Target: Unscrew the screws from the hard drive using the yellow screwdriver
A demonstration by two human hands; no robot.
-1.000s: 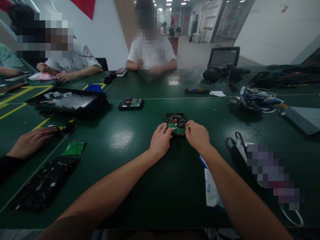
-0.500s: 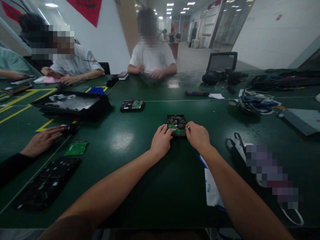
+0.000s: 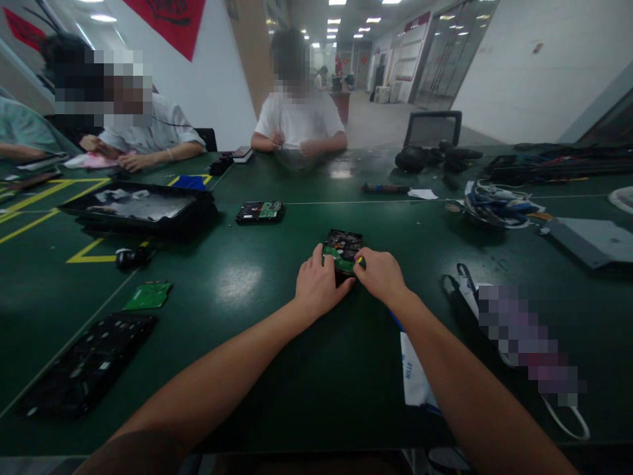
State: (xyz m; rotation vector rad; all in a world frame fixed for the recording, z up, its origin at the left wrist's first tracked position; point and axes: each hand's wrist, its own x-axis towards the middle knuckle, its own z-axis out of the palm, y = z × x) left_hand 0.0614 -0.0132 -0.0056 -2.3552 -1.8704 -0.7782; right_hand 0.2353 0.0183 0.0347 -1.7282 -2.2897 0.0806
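A hard drive point(image 3: 349, 239) with a green circuit board lies on the dark green table in front of me. My left hand point(image 3: 317, 280) grips its left and near side, fingers over the board and thumb along the near edge. At the right side of the drive, my right hand point(image 3: 382, 272) pinches a small screwdriver point(image 3: 362, 262), of which only the yellow and dark handle end shows. Its tip is hidden by my fingers, so I cannot tell whether it touches a screw.
To the left lie a bare green circuit board point(image 3: 148, 295) and black drive bodies point(image 3: 89, 363). Farther off are a black tray point(image 3: 143, 204) and another hard drive point(image 3: 260, 211). Bundled cables point(image 3: 502, 206) and a strap point(image 3: 477, 297) lie right. Two people point(image 3: 299, 119) point(image 3: 163, 125) sit across.
The drive has turned slightly under my hands, and my left thumb now reaches along its near edge. The screwdriver handle shows more. Another person's hand at the left has gone from view.
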